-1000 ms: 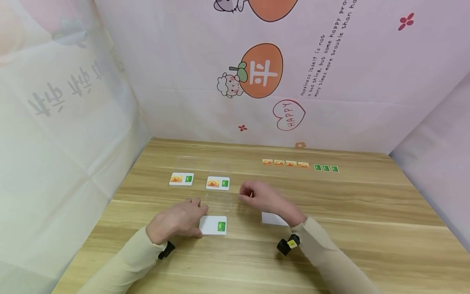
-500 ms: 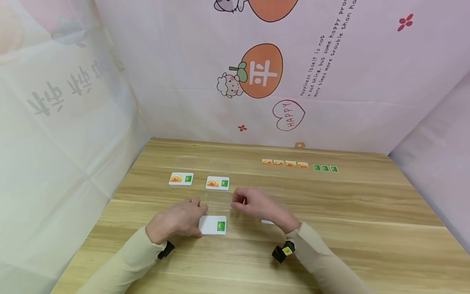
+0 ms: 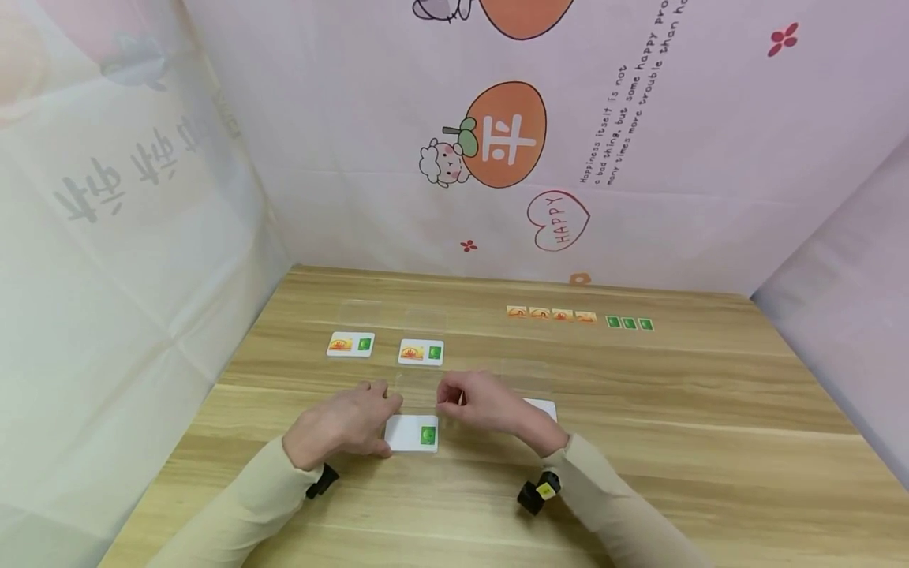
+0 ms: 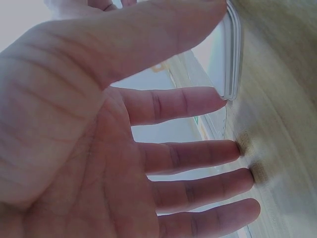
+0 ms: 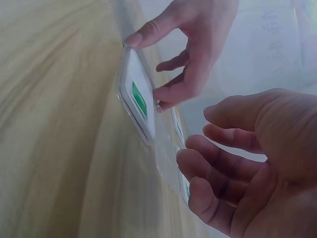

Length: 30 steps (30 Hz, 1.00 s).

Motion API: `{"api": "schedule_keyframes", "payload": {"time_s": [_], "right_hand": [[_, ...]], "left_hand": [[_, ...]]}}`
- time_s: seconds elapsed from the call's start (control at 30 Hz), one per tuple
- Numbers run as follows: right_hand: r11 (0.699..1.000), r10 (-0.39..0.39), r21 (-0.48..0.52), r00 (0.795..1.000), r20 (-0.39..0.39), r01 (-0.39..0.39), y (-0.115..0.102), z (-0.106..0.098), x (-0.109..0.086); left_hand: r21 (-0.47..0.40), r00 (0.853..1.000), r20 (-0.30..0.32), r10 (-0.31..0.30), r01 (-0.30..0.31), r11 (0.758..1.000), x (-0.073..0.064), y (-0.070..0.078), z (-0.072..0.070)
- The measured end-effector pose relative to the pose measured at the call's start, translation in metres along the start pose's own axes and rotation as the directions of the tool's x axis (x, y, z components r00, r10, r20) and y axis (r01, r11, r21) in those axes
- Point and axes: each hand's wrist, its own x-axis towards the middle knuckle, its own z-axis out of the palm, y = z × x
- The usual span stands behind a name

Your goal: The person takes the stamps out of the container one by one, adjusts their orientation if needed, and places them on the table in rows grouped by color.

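My left hand [image 3: 342, 422] holds a white card [image 3: 406, 432] low over the wooden table, thumb on the near edge and index finger on the far one. In the left wrist view the card [image 4: 230, 59] shows layered edges, and the other fingers reach down toward the table. A small green picture [image 5: 139, 99] marks the card's right end. Just right of it hovers my right hand [image 3: 479, 402], fingers loosely curled, nothing visible in its grasp in the right wrist view. Partly hidden behind the right wrist is another white card [image 3: 543, 407].
Two white cards, one at left [image 3: 350, 345] and one beside it [image 3: 420, 353], bear orange and green pictures. Clear plastic pieces [image 3: 420, 385] lie around them. Several orange picture pieces [image 3: 562, 315] and three green ones [image 3: 629, 323] line the back right. Printed cloth [image 3: 355, 158] walls the table.
My right hand has moved left and nearer, toward the right end of the white card. The left hand has kept its place on the card.
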Motion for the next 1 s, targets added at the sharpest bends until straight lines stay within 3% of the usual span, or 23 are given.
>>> {"api": "schedule_keyframes", "payload": {"time_s": [0.27,1.0], "right_hand": [[0.998,-0.055,-0.042,0.998,0.034,0.057,-0.004,0.007,0.002],[0.996,0.004,-0.093,0.992,0.124,0.008,-0.008,0.024,0.0]], "left_hand": [[-0.002,1.0,0.005,-0.006,0.006,1.0,0.001,0.001,-0.001],[-0.006,1.0,-0.002,0.004,-0.004,1.0,0.0,0.001,-0.001]]}}
